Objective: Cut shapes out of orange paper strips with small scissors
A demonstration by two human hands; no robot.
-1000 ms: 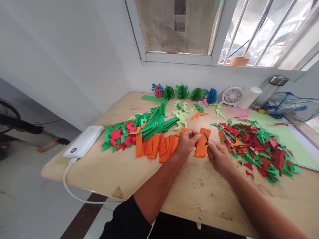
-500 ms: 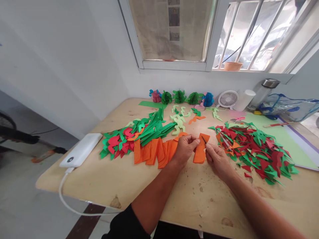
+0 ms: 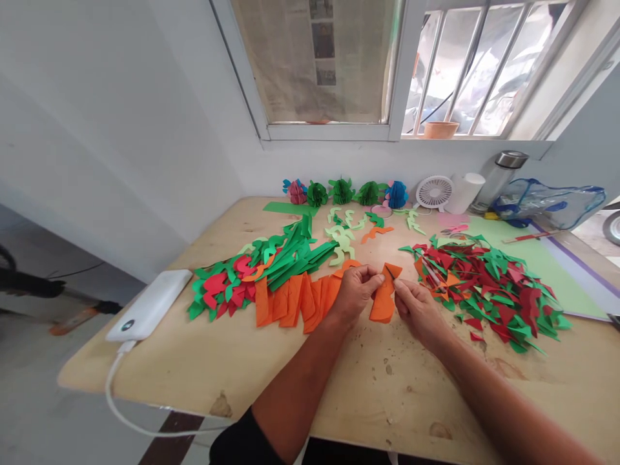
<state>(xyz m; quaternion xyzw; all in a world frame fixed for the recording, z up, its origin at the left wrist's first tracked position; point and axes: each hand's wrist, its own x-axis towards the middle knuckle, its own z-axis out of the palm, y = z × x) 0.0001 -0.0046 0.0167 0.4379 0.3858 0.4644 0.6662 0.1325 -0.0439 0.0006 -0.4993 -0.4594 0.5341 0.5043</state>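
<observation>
My left hand (image 3: 357,290) pinches the left edge of a folded piece of orange paper (image 3: 383,305) above the wooden table. My right hand (image 3: 419,311) is closed around small scissors (image 3: 391,272); their dark blades lie against the upper part of this paper, and the handles are hidden in my fingers. Left of my left hand, several orange paper strips (image 3: 290,300) overlap in a row. Beyond them lies a heap of green folded strips (image 3: 300,252), next to red and green cut shapes (image 3: 217,284).
At right is a large pile of red and green scraps (image 3: 498,284). A white power bank (image 3: 149,307) with a cable lies at the left edge. Along the wall stand folded paper figures (image 3: 341,191), a small fan (image 3: 434,192), and a bottle (image 3: 501,181).
The view has shifted slightly, so the table contents appear a little further left and lower. Both hands keep their hold on the orange paper and scissors.
</observation>
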